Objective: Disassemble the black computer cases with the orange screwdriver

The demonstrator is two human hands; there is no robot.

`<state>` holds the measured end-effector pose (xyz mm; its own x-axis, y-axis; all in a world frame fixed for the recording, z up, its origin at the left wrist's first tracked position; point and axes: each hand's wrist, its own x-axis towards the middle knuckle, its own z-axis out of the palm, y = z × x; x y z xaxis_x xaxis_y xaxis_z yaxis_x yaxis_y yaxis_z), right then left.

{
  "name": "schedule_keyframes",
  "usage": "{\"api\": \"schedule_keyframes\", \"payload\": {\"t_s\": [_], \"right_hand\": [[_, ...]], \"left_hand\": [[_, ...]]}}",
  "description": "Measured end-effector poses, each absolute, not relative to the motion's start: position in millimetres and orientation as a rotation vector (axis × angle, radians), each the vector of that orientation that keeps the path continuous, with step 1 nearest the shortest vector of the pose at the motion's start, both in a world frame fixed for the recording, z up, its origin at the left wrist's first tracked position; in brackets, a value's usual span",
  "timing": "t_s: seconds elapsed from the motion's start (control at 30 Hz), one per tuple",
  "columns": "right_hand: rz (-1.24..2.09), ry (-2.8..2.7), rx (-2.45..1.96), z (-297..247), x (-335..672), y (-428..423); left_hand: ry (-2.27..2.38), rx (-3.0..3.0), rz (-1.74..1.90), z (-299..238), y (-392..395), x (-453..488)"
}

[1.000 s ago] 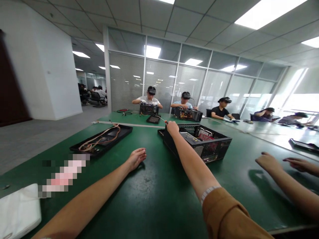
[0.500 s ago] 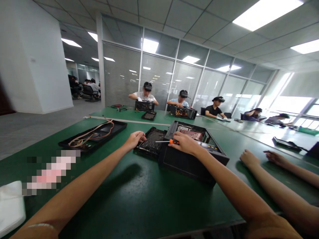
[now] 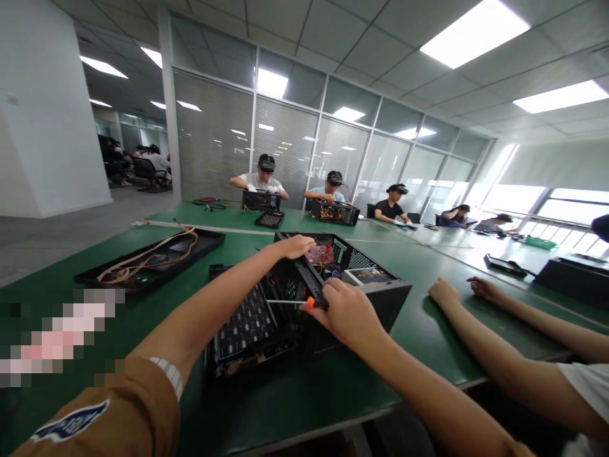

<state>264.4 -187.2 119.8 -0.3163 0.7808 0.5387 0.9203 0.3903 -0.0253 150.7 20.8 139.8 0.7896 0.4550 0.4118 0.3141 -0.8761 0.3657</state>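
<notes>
Holding screwdriver [image 3: 311, 303], right hand [image 3: 352, 312]; left hand [image 3: 295, 247] on case [image 3: 378, 311] rim; table [image 3: 364, 397] edge near.

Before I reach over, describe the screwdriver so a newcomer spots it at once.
On the green table, find the open black computer case nearest the camera. By its near edge, the wearer's right hand holds the screwdriver, its thin metal shaft pointing left. Its bright orange patch sets it apart from the black case around it.
</notes>
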Motion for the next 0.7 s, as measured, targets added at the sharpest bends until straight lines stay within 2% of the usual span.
{"api": "schedule_keyframes", "payload": {"t_s": [0.13,0.33,0.5,0.7], "right_hand": [[-0.426,-2.147,-1.535,113,245,-188],[-0.305,-2.181,-1.257,111,307,-160],[-0.312,-2.041,-1.217,95,349,-100],[-0.219,-1.895,-1.28,85,323,-17]], "left_hand": [[0.6,2.723,0.686,139,32,140],[0.85,2.632,0.795,136,46,129],[1.206,2.484,0.873,132,57,108],[1.448,2.268,1.095,138,52,78]]}}
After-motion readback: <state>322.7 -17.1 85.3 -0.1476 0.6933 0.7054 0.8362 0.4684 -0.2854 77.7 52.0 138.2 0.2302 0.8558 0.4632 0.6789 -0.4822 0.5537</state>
